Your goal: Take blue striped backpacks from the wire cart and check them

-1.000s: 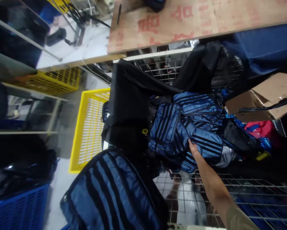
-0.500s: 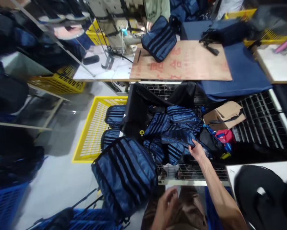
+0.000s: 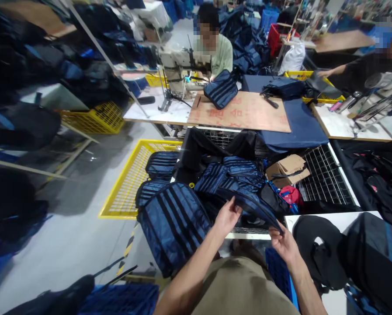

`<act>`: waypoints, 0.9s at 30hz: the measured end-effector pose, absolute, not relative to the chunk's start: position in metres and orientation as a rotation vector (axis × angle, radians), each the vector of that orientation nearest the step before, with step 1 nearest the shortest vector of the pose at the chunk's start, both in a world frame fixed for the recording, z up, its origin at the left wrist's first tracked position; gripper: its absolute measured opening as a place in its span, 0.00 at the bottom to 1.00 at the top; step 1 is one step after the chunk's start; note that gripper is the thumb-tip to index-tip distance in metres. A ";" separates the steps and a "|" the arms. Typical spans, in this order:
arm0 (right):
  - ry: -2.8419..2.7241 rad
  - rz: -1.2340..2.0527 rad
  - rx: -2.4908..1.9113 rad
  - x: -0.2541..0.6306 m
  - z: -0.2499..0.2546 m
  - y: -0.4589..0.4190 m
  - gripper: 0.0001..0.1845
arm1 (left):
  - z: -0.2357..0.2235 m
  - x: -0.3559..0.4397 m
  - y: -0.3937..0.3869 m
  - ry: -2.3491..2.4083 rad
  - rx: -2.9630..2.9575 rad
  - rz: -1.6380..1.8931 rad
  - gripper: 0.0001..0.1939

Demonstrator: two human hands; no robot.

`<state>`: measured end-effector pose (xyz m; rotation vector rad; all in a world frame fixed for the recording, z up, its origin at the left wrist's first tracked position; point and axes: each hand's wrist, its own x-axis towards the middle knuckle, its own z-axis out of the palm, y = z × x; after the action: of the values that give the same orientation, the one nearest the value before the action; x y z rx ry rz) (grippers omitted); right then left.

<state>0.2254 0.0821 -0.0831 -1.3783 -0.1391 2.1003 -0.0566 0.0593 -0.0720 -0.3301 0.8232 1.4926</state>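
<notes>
Dressed in a khaki top (image 3: 241, 286), matt and plain across the front, lightly creased, with soft patches of shadow toward the lower edge of view. Bare along the left forearm (image 3: 189, 270) and the right forearm (image 3: 304, 280), both slim and tapering to narrow wrists, then bare again at the left hand (image 3: 227, 218) and the right hand (image 3: 283, 244), long-fingered and slender, with short-looking nails too small to judge.
</notes>
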 end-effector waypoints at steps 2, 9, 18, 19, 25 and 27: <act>-0.381 2.024 -1.581 0.232 -0.090 0.065 0.08 | -0.065 -0.051 0.056 0.841 -0.262 1.531 0.17; -1.235 1.659 -1.641 0.213 -0.057 0.056 0.36 | -0.039 -0.028 0.043 0.923 0.127 1.443 0.34; -2.099 1.208 -1.532 0.152 -0.005 0.049 0.22 | -0.041 -0.046 0.040 1.190 0.270 1.412 0.32; -2.143 1.207 -1.480 0.154 -0.002 0.042 0.22 | -0.043 -0.060 0.044 1.228 0.232 1.451 0.34; -2.186 1.474 -1.352 0.191 0.007 0.026 0.24 | -0.031 -0.123 0.067 1.346 0.067 1.659 0.39; -2.115 1.572 -1.395 0.187 0.002 0.032 0.31 | -0.014 -0.109 0.066 1.297 0.131 1.649 0.37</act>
<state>0.1874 0.0324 0.0024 -1.3949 -2.1146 1.5720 -0.1085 0.0661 -0.0135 0.1313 1.2973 1.6492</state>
